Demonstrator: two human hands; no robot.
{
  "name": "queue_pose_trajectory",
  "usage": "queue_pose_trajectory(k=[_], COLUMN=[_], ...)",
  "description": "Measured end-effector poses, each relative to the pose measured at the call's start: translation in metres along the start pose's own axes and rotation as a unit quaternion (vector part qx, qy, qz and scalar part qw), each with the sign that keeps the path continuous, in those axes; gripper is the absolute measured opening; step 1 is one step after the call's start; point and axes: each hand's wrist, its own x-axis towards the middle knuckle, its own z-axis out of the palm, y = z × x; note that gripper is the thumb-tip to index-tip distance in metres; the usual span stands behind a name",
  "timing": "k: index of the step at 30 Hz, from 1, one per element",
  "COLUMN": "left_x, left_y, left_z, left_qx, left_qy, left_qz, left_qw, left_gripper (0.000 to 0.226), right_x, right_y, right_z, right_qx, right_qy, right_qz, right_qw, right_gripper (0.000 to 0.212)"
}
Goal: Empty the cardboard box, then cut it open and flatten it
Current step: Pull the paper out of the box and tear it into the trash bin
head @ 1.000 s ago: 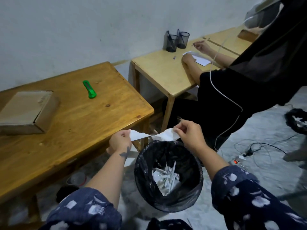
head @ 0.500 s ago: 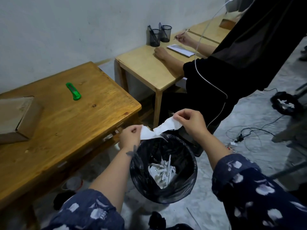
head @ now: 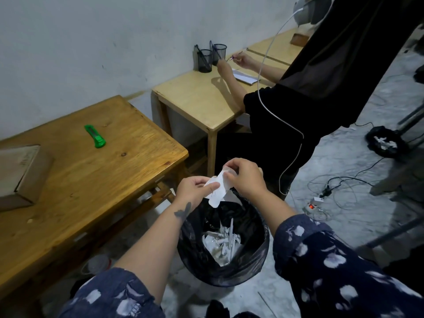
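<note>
Holding: both hands are pinching one white crumpled strip of paper (head: pixel 216 190) at the centre of the frame, right above the bin.
Left hand: the left hand (head: pixel 195 191) is gripping the strip's lower end between thumb and curled fingers; a dark butterfly-shaped mark is showing on its wrist.
Right hand: the right hand (head: pixel 244 177) is pinching the strip's upper end with thumb and fingertips, sitting just beside the left hand.
Bin: a round waste bin lined with a black plastic bag (head: pixel 259 260) is standing on the floor at lower centre, with white paper scraps (head: pixel 221 246) lying inside.
Box: the flat brown cardboard box (head: pixel 20 173) is lying on the dark wooden table (head: pixel 96 191) at the left edge of the frame, well apart from both hands; it is looking closed, though part of it is cut off by the frame.
Cutter: a green plastic utility knife (head: pixel 95 136) is lying on the same table, upper left, apart from the box.
Neighbour: a person in black clothing (head: pixel 321 76) is sitting at a pale wooden desk (head: pixel 199 99) at upper right, beside two black mesh pen cups (head: pixel 211 57).
</note>
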Motion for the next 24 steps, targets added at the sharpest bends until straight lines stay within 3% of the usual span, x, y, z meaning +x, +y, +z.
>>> queue_pose_trajectory(k=[7,10,13,15,19,24], left_x=[0.002,0.003,0.006,0.006,0.004,0.002], left_y=[0.006,0.006,0.003,0.002,0.001,-0.001], left_z=[0.003,0.004,0.006,0.007,0.008,0.008], left_qx=[0.025,0.018,0.003,-0.007,-0.033,-0.046], left_qy=[-0.042,-0.024,-0.01,-0.008,-0.005,0.013], left_qz=[-0.016,-0.017,-0.023,-0.022,-0.006,-0.001], left_qw=[0.999,0.999,1.0,1.0,0.999,0.999], left_gripper=[0.02,0.021,0.026,0.028,0.026,0.025], right_x=[0.003,0.002,-0.001,-0.004,-0.007,-0.009], right_y=[0.004,0.009,0.015,0.018,0.022,0.021], right_z=[-0.003,0.001,0.004,0.004,0.004,0.001], right_qx=[0.018,0.029,-0.049,-0.115,-0.13,-0.055], right_qy=[0.016,0.023,0.02,-0.003,-0.096,-0.147], right_qz=[0.015,0.004,-0.019,-0.036,-0.042,-0.005], right_qw=[1.0,0.999,0.998,0.993,0.986,0.988], right_gripper=[0.021,0.024,0.026,0.033,0.041,0.045])
